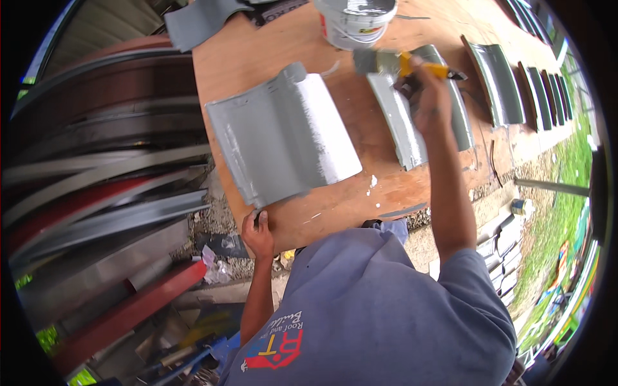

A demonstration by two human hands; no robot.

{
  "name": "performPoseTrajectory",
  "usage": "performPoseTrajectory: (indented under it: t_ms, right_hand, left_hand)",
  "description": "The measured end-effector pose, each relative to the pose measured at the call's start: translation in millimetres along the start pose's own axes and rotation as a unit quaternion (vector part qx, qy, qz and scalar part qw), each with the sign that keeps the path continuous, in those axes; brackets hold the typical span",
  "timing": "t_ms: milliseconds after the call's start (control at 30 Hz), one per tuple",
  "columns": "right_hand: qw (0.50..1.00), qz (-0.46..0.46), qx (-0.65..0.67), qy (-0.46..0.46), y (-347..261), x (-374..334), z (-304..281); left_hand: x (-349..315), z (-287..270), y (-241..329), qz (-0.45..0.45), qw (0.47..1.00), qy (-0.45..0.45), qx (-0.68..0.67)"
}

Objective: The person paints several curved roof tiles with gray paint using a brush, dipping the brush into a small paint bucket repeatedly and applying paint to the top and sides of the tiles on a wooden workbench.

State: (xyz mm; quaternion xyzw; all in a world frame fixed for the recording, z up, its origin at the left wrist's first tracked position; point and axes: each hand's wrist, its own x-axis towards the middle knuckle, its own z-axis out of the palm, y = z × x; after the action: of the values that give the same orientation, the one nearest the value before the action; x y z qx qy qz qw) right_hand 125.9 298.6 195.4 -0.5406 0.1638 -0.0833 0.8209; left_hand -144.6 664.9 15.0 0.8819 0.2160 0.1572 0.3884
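Observation:
A curved roof tile (pixel 257 145) lies on the plywood tabletop, mostly grey, with a bright white flank (pixel 331 128) on its right side. My left hand (pixel 259 238) is closed at the tile's near left corner, fingers curled there beside a small dark spot. In my right hand (pixel 428 96) is a paintbrush (pixel 425 66) with a yellow handle, its grey-loaded bristles pointing left. The brush is held over a second grey tile (pixel 402 122) and looks slightly blurred. Just beyond the bristles stands a white paint bucket (pixel 354 29), with grey paint inside and down its wall.
More grey tiles (pixel 496 83) stand in a row along the table (pixel 360 206) to the right. Another tile (pixel 203 22) lies at the far left corner. Stacked metal profiles (pixel 103 135) crowd the left side. Grass (pixel 553 212) and tiles on the ground are at the right.

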Motion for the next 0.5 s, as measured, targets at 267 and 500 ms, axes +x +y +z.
performPoseTrajectory:
  t_ms: [267, 500]
  right_hand:
    - [0.995, 0.02, -0.09, -0.042, 51, -30, -15]
    - [0.996, -0.006, -0.086, -0.031, 83, -18, -3]
  left_hand:
    - [0, 19, 0, -0.053, 0.996, 0.075, -0.008]
    - [3, 23, 15, -0.138, 0.988, 0.068, 0.016]
